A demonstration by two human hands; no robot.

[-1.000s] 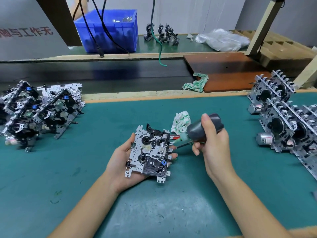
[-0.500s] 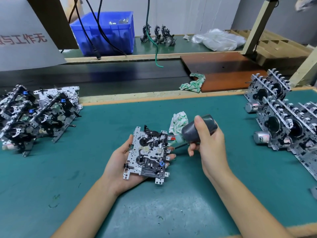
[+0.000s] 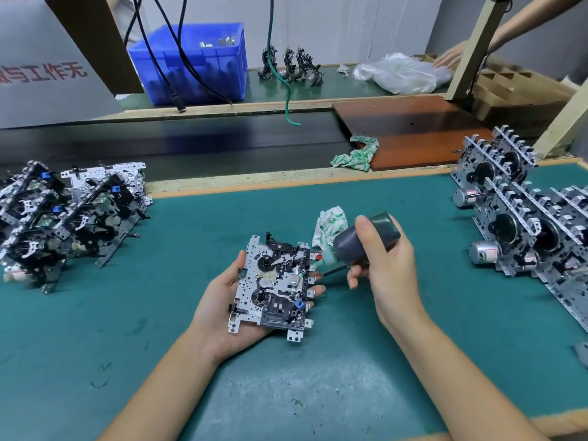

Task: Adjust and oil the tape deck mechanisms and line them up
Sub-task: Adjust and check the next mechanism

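A silver and black tape deck mechanism (image 3: 273,286) lies face up in my left hand (image 3: 222,308), whose fingers curl round its right edge, above the green mat (image 3: 318,393). My right hand (image 3: 386,268) grips a dark oil bottle (image 3: 366,238) tilted to the left. Its green nozzle tip touches the mechanism's right side near the upper corner. A thin dark tool also sticks out leftward under the bottle from my right hand.
A pile of mechanisms (image 3: 63,218) sits at the left. A row of upright mechanisms (image 3: 525,218) with motors stands at the right. A crumpled cloth (image 3: 329,226) lies behind the bottle. Beyond the mat are a dark conveyor, a blue bin (image 3: 197,62) and another person's hand (image 3: 451,54).
Both hands with the mechanism and bottle hold about the same pose. Another person's arm has come into view at the top right.
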